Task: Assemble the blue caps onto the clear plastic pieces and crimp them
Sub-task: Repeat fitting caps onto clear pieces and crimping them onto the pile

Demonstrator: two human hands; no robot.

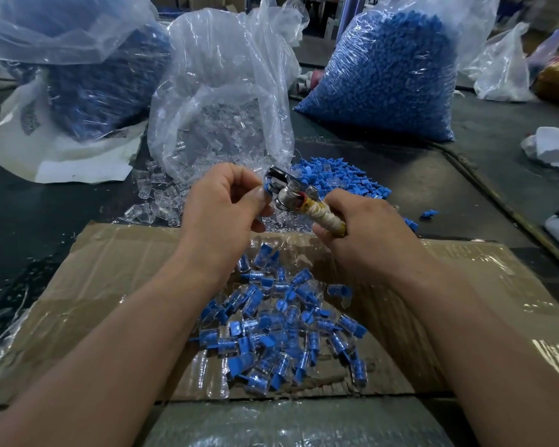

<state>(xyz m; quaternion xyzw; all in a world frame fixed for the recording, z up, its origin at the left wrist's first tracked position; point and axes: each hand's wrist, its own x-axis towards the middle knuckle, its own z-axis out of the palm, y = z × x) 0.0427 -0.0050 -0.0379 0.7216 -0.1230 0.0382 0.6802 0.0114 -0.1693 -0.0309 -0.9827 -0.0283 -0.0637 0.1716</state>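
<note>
My left hand [221, 201] pinches a blue-capped piece [266, 190] and holds it against the metal jaws of a crimping tool [283, 191]. Around the tool's cloth-wrapped handle [325, 217] my right hand [365, 230] is curled. Below the hands, a pile of assembled blue-and-clear pieces [288, 324] lies on taped cardboard [110, 285]. Loose clear pieces [157, 195] spill from an open clear bag [220, 108], and loose blue caps [339, 179] lie heaped just beyond the tool.
A full bag of blue caps [391, 75] stands at the back right. Another bag of blue parts [88, 75] sits on white sheeting at the back left. White items [555, 150] lie at the right edge, on the dark table [465, 175].
</note>
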